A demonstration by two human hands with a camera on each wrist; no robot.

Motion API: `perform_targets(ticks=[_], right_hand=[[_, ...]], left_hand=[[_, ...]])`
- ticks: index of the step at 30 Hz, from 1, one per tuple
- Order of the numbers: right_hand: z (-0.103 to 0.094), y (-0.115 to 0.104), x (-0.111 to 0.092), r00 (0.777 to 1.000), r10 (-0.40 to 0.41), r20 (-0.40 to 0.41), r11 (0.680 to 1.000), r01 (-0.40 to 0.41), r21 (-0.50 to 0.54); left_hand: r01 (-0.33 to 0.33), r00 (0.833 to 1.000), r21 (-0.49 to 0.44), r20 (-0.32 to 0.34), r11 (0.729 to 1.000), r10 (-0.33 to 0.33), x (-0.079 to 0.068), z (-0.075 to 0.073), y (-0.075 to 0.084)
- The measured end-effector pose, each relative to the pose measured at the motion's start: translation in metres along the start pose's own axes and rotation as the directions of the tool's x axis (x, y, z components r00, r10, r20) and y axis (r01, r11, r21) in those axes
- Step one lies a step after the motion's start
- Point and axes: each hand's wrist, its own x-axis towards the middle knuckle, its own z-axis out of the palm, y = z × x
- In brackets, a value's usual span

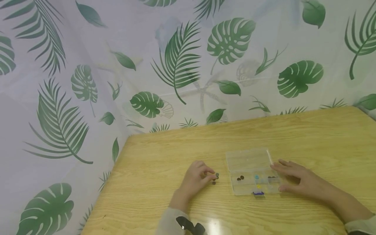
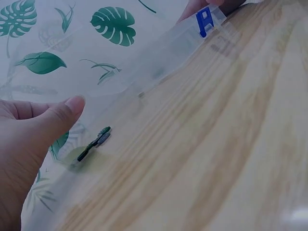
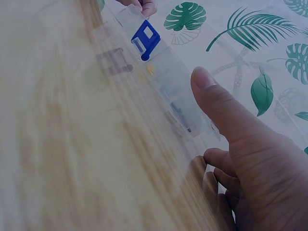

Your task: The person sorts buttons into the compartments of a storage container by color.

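Observation:
A clear plastic compartment box (image 1: 243, 188) lies with its lid (image 1: 248, 159) folded back on the table. Dark round button-like pieces (image 1: 240, 178), a light-blue piece (image 1: 257, 177) and a yellow piece (image 1: 258, 186) sit in its compartments. A blue latch (image 2: 204, 22) is on the front edge. Left of the box, my left hand (image 1: 196, 178) hovers by a few small dark green discs (image 2: 96, 142) on the table; in the left wrist view its thumb and index finger show nothing between them. My right hand (image 1: 306, 181) stays at the box's right side, thumb and fingers apart.
The wood-grain table (image 1: 164, 156) stretches out around the box. Behind it and to the left hangs a white curtain (image 1: 117, 81) printed with green leaves. A dark strap (image 1: 188, 225) is on the left wrist.

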Motion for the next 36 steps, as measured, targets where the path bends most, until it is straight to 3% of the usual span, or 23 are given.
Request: perform_targets(ticks=[7,21,29,36], right_hand=[[-0.001,-0.001,0.0,1.0,-0.001,-0.001,1.0,0.001,0.004],[0.0,0.0,0.0,1.0,-0.005,0.007,1.0,0.005,0.022],[0.001,0.002,-0.001,1.0,-0.009,0.003,1.0,0.009,0.009],[0.001,0.001,-0.001,1.0,0.007,-0.004,1.0,-0.007,0.009]], left_hand=[[-0.029,0.999,-0.002,-0.023,1.0,0.029,-0.004,-0.003,-0.006],[-0.032,0.999,0.059,0.044,0.998,0.029,-0.009,-0.01,-0.011],[-0.087,0.996,0.092,0.038,0.992,0.084,-0.011,-0.008,-0.015],[-0.085,0.995,0.117,0.061,0.99,0.078,-0.01,-0.008,-0.013]])
